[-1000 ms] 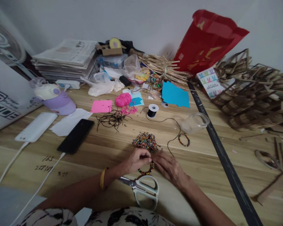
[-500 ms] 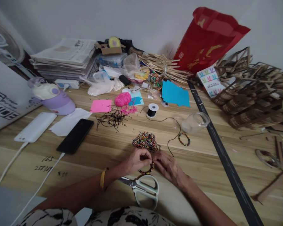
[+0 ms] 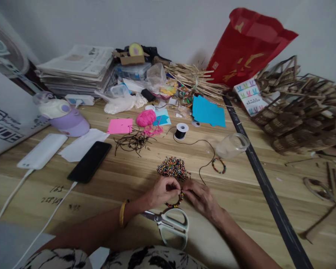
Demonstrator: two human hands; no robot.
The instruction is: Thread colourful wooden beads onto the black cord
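Note:
My left hand (image 3: 162,191) pinches one side of the cord ends of a beaded bracelet (image 3: 174,205), its thumb and forefinger closed. On the other side, the fingers of my right hand (image 3: 201,198) are pressed together at the same spot. The bracelet hangs in a loop of dark, red and yellow beads below the fingertips; the cord between them is too small to make out well. A pile of mixed beads (image 3: 173,167) lies just beyond my hands. White-handled scissors (image 3: 169,224) rest on the table below the bracelet.
A second bracelet (image 3: 218,166) lies near a clear jar (image 3: 232,145). Black cord trails from a spool (image 3: 181,131). Cut cords (image 3: 134,141), pink yarn (image 3: 146,118) and a black phone (image 3: 89,162) are to the left. Brown woven baskets (image 3: 296,127) fill the right side.
My right hand's fingers have shifted very slightly at the cord. My left hand and the bracelet look almost the same.

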